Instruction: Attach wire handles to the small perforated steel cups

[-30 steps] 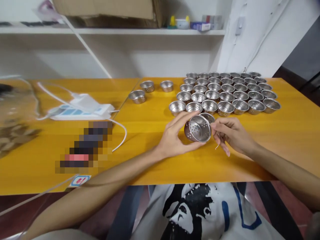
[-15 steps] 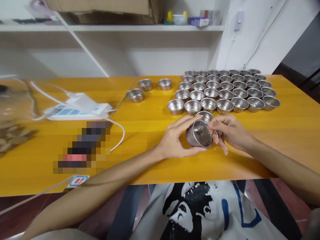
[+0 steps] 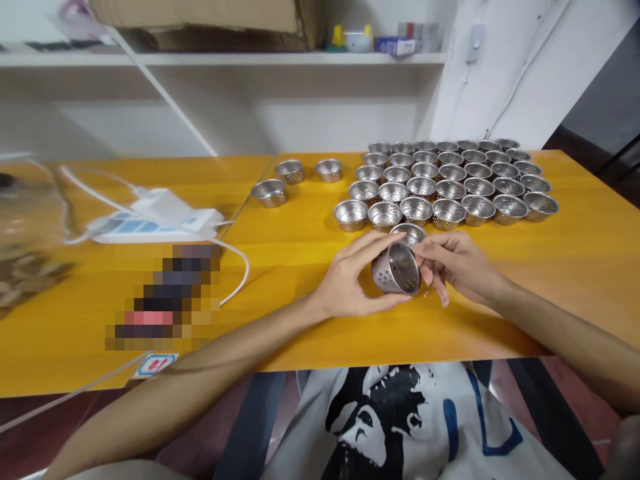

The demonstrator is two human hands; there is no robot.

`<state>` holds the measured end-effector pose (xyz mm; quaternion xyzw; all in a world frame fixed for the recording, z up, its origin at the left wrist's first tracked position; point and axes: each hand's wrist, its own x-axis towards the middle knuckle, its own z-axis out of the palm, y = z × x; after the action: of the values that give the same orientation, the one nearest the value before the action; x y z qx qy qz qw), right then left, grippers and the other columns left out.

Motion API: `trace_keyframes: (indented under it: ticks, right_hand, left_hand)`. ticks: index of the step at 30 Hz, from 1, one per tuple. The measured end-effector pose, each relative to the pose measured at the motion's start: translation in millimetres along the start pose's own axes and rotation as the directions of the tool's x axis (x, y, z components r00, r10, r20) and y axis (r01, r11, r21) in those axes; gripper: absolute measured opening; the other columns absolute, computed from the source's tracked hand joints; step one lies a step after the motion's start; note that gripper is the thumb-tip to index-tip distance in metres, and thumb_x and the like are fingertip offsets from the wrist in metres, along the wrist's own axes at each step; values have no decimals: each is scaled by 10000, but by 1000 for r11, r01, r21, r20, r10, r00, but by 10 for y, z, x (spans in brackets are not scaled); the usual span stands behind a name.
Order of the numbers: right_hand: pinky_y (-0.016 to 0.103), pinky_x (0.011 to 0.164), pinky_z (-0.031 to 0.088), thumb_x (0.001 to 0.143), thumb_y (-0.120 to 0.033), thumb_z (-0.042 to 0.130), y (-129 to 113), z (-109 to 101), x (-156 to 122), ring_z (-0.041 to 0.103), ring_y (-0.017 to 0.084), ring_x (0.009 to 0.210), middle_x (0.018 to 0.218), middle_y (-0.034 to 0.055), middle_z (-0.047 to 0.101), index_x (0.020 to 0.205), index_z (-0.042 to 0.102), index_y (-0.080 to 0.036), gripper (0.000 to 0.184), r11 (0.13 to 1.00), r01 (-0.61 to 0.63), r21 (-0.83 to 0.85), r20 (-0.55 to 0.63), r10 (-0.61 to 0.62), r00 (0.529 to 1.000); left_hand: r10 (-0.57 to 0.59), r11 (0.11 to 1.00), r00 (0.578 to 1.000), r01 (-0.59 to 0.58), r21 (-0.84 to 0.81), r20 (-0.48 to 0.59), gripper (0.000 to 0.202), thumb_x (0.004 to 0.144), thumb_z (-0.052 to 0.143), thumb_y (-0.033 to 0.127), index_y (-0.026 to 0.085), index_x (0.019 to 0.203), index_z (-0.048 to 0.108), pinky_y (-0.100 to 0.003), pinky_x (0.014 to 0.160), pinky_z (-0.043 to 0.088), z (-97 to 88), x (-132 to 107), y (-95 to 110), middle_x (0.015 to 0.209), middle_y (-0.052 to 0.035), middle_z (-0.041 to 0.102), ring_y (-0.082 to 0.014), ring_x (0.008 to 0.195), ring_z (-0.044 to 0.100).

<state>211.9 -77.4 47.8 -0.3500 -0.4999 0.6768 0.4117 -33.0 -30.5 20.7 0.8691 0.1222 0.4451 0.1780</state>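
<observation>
My left hand (image 3: 350,277) is wrapped round a perforated steel strainer cup (image 3: 387,272), thumb below and fingers above. The cup is tilted on its side, its mouth turned to the right and toward me. At the mouth's rim, my right hand (image 3: 450,263) pinches a thin curved metal wire (image 3: 426,292), mostly hidden by the fingers. Whether the wire is attached to the cup I cannot tell. Just behind the held cup stands another strainer cup (image 3: 407,233), partly covered by my left fingers. Rows of similar strainer cups (image 3: 449,212) stand upright beyond it.
Three loose cups (image 3: 270,193) stand left of the rows. A white power strip (image 3: 155,225) with cables and a pixelated dark object (image 3: 165,293) lie on the left of the yellow table (image 3: 300,347). Behind is a shelf (image 3: 250,60) with a cardboard box (image 3: 200,20).
The held cup has turned slightly, and my right hand has shifted a little to the left against its rim. Less of the wire shows now.
</observation>
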Motion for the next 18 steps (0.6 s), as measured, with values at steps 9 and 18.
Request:
trace_keyframes:
  ticks: [9,18]
  right_hand:
    - [250,582,683,946,-377,947,29,7,-27,771,137,590,857,-19,829,1239,647,-258,435,994,70,82,61,-75,995]
    - [259,794,717,823,-271,1038,116,-47,-19,848,150,813,928,31,875,1056,904,-254,269,981,191,-14,55,-190,980]
  left_hand:
    - [-18,1000,1000,18,-24,5,851,846,965,403,310,1607,596,-555,1056,656,12,21,-57,1408,-153,689,-332,1254,729]
    - [-120,981,992,124,-146,38,797,835,987,516,324,1543,678,-516,996,658,17,8,-86,1266,-114,721,-297,1131,741]
